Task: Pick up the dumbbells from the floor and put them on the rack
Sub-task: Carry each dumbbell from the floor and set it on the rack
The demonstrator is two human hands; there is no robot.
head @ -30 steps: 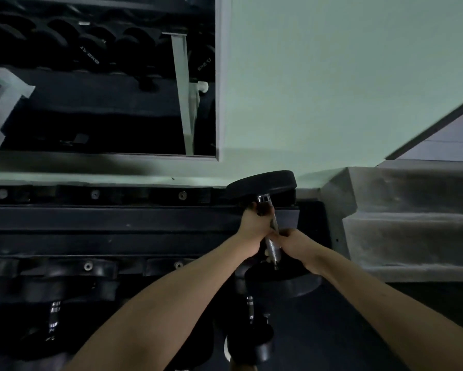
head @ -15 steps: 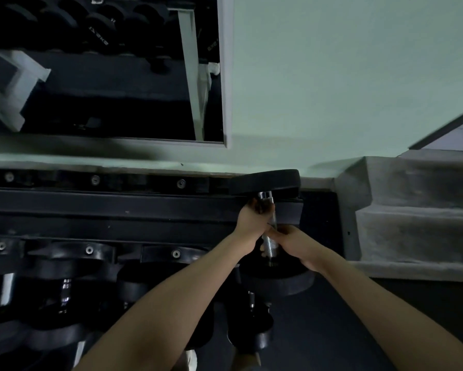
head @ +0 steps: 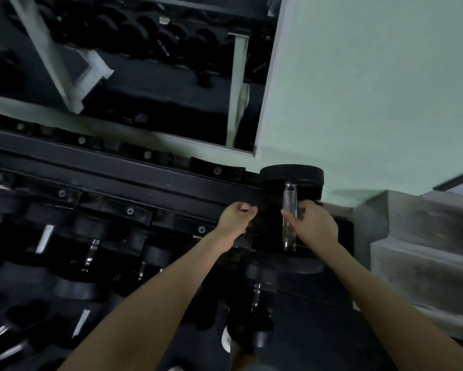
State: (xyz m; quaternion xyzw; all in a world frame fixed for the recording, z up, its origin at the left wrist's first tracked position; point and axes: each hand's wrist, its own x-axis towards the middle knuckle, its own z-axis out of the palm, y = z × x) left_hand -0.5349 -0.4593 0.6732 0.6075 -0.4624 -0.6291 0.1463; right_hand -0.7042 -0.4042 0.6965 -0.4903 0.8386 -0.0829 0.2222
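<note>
Dumbbell (head: 288,231): black heads, chrome bar. It lies across the top tier of the rack (head: 144,188) at its R end, far head by the wall (head: 372,89), near head toward me. Looks seated, so this one's prob. done.
Weight: thick heads, so I judge it heavy. Rigid, no give. Would drop hard if let go early, and could roll if a head sits off its cradle.
Where to hold: mid-bar, on the knurled part. Textured metal should slip less than the smooth ends. Not by the heads.
R hand (head: 314,227): on the bar's R side, thumb over the bar, fingers curled under as far as I can see. Light hold, wrist straight.
L hand (head: 235,218): off the bar, just L of it, over the rack's front rail. Curled in a loose fist w/ nothing in it.
Arms: both stretched fwd and down, approx. parallel.
Nearby: other dumbbells (head: 91,253) on the lower tier; mirror (head: 144,76) above the rack.
</note>
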